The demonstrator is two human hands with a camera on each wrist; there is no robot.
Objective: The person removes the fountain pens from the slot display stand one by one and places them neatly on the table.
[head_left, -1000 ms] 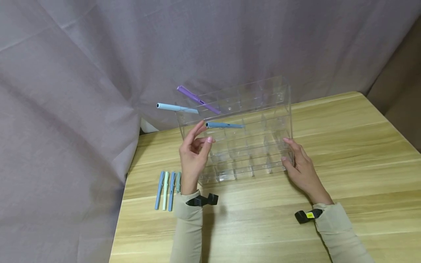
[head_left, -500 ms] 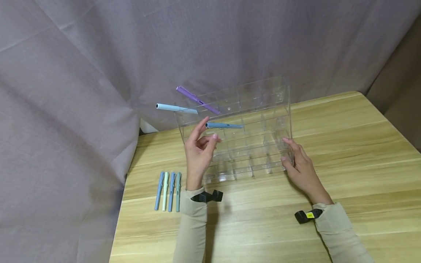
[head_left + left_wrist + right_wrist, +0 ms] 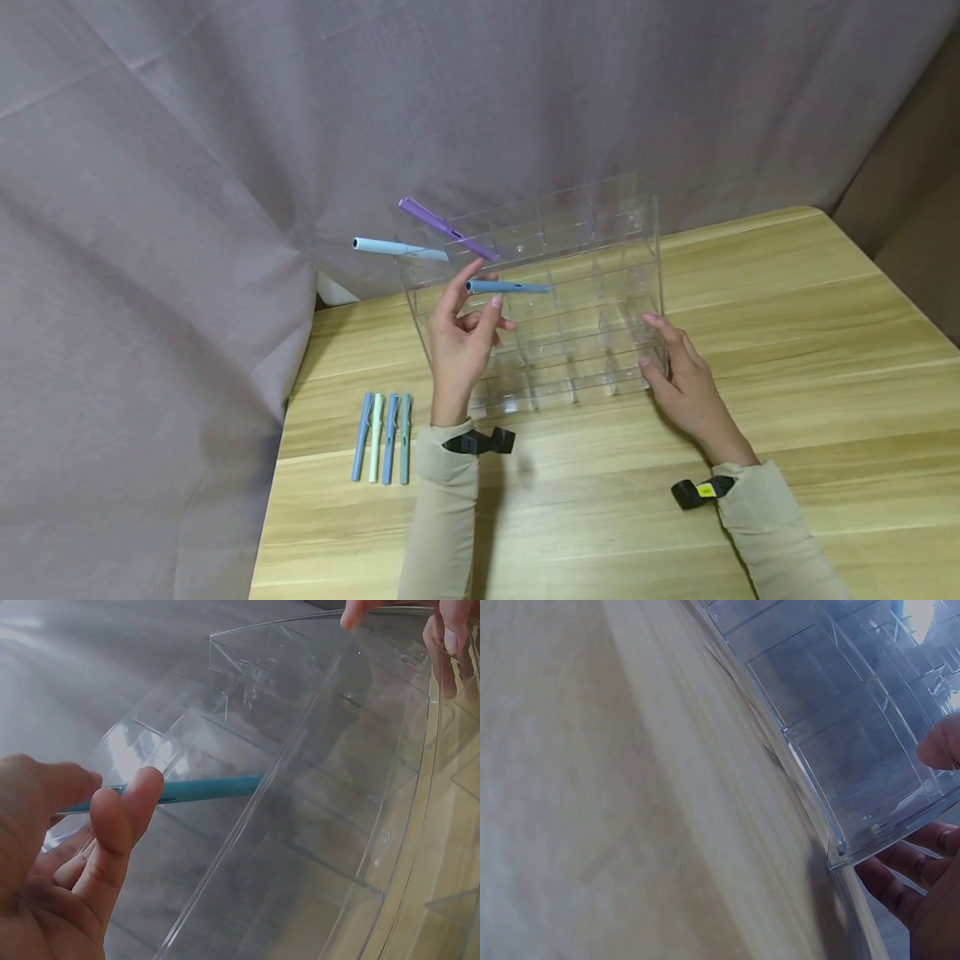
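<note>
A clear plastic compartment organizer (image 3: 573,333) stands tilted on the table, with pens poking out of its slots. My left hand (image 3: 459,350) is at its left part, thumb and forefinger spread either side of a blue pen (image 3: 510,287); in the left wrist view fingers partly cover that pen (image 3: 210,787). Whether they touch it, I cannot tell. A purple pen (image 3: 442,225) and a light blue pen (image 3: 397,247) lean out of the top tier. My right hand (image 3: 686,387) grips the organizer's right side, thumb in front, as the right wrist view also shows.
Several capped pens (image 3: 390,437) lie side by side on the wooden table (image 3: 600,517), left of my left forearm. A grey curtain (image 3: 480,100) hangs close behind the organizer and along the table's left side.
My left hand has moved right and slightly up, its fingers coming around the end of the blue pen. The green pen lying on the table is uncovered. My right hand keeps its hold.
</note>
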